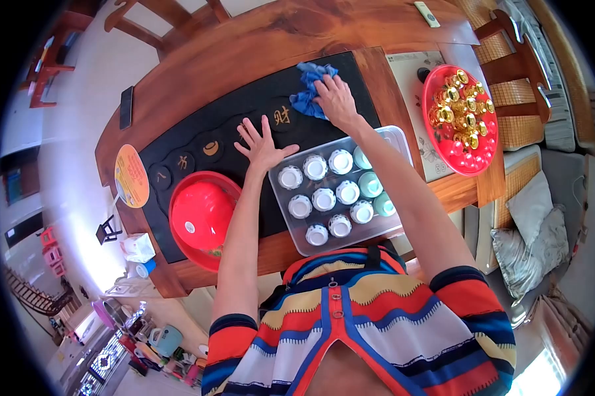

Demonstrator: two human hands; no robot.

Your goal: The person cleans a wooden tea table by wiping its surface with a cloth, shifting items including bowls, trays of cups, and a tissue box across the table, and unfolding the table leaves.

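Note:
My right hand (337, 100) presses a crumpled blue cloth (306, 103) against a black tea board (244, 99) with gold characters, near its far right part. The fingers lie bunched over the cloth. My left hand (263, 146) rests on the same board with its fingers spread, holding nothing. Just below it stands a clear plastic tray (297, 232) with several small cups (324, 198) in it, most white with a dark pattern and some pale green. My right forearm passes over the tray and hides part of it.
A red basin with a red dome-shaped piece (203, 214) stands left of my left forearm. On the right, a red plate (431, 140) bears several gold cups (464, 122). A phone (126, 107), an orange round fan (132, 177) and a remote (427, 14) lie on the wooden table (225, 69).

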